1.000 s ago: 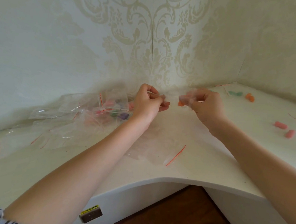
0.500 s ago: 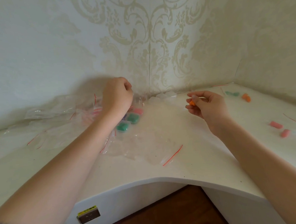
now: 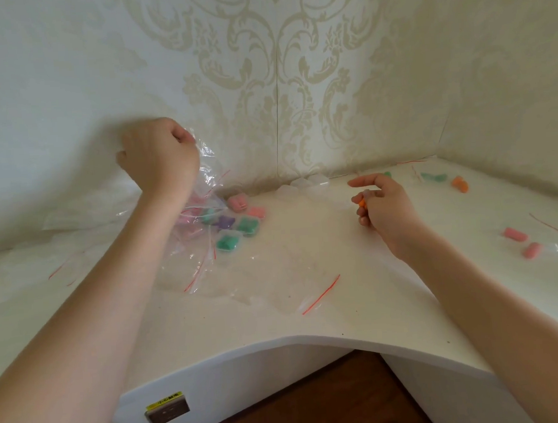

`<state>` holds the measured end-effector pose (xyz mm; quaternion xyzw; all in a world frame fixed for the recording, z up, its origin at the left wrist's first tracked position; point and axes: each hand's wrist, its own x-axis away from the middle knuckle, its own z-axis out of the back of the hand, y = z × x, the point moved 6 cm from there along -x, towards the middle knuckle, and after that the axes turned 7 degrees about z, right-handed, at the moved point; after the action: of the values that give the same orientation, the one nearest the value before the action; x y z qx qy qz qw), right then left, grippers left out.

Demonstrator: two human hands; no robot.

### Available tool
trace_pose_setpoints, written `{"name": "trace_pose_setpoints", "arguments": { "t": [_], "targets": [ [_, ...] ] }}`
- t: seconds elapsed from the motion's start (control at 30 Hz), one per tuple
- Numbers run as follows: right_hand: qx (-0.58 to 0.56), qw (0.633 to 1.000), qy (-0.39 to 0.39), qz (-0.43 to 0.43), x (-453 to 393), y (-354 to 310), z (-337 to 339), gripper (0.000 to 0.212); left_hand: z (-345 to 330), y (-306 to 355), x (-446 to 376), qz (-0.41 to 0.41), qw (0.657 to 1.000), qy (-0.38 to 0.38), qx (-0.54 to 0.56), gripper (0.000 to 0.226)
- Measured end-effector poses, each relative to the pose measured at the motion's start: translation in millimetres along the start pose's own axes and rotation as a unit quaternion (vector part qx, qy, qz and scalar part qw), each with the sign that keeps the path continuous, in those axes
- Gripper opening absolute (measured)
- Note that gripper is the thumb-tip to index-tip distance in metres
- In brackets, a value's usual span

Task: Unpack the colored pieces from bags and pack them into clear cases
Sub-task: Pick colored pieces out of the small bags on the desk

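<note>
My left hand [image 3: 158, 156] is raised above the white counter [image 3: 309, 307] at the back left and grips a clear zip bag [image 3: 204, 183] that hangs down from it. Below the bag lie several clear cases with coloured pieces inside: pink [image 3: 237, 202], purple [image 3: 224, 222] and green [image 3: 228, 242]. My right hand [image 3: 385, 208] hovers over the counter to the right and pinches a small orange piece [image 3: 362, 203], with the index finger stretched out. Empty clear cases [image 3: 305, 183] sit in the wall corner.
Flat empty zip bags with red strips lie at the front middle [image 3: 309, 294] and far left [image 3: 62, 270]. Loose pieces rest on the right: two pink [image 3: 516, 234], an orange [image 3: 459, 184], teal ones [image 3: 434, 177]. The counter's curved front edge drops to a wooden floor [image 3: 315, 398].
My left hand moved left from the middle to the bag pile and lifted a clear bag upward. My right hand kept the orange piece and shifted slightly right.
</note>
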<state>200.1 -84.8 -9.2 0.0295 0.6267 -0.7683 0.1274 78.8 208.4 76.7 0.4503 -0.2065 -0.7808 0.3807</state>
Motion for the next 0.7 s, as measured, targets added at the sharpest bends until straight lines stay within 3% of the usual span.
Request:
{"name": "trace_pose_setpoints", "arguments": {
  "t": [0.07, 0.17, 0.27, 0.33, 0.4, 0.5, 0.57, 0.7],
  "targets": [
    [0.015, 1.000, -0.004, -0.001, 0.1, 1.0, 0.3, 0.041, 4.7, 10.3, 9.6, -0.031, 0.997, 0.038, -0.062, 0.027],
    [0.035, 0.999, -0.002, -0.009, -1.0, 2.3, 1.1, 0.044, 8.8, 29.4, 27.7, -0.145, 0.977, 0.096, -0.122, 0.043],
    [0.044, 0.999, 0.010, -0.011, -3.1, 1.8, 2.8, 0.043, -4.2, 39.4, 39.7, -0.246, 0.955, 0.091, -0.138, 0.057],
    [0.056, 0.998, 0.019, -0.009, -3.1, 0.8, 4.4, 0.041, -23.2, 54.2, 53.7, -0.342, 0.935, 0.033, -0.093, 0.058],
    [0.082, 0.996, 0.022, 0.002, -2.1, -1.2, 5.4, 0.040, -47.9, 67.9, 77.1, -0.420, 0.902, -0.083, -0.048, 0.057],
    [0.116, 0.993, 0.021, 0.019, 0.6, -4.5, 5.5, 0.038, -86.8, 61.3, 103.4, -0.392, 0.877, -0.270, -0.066, 0.056],
    [0.126, 0.991, 0.017, 0.031, 1.9, -6.1, 3.1, 0.038, -101.0, 50.4, 106.5, -0.359, 0.872, -0.322, -0.087, 0.060],
    [0.156, 0.986, -0.001, 0.052, 5.4, -8.1, -3.5, 0.036, -112.8, 50.4, 106.0, -0.355, 0.856, -0.333, -0.170, 0.056]
  ]
}}
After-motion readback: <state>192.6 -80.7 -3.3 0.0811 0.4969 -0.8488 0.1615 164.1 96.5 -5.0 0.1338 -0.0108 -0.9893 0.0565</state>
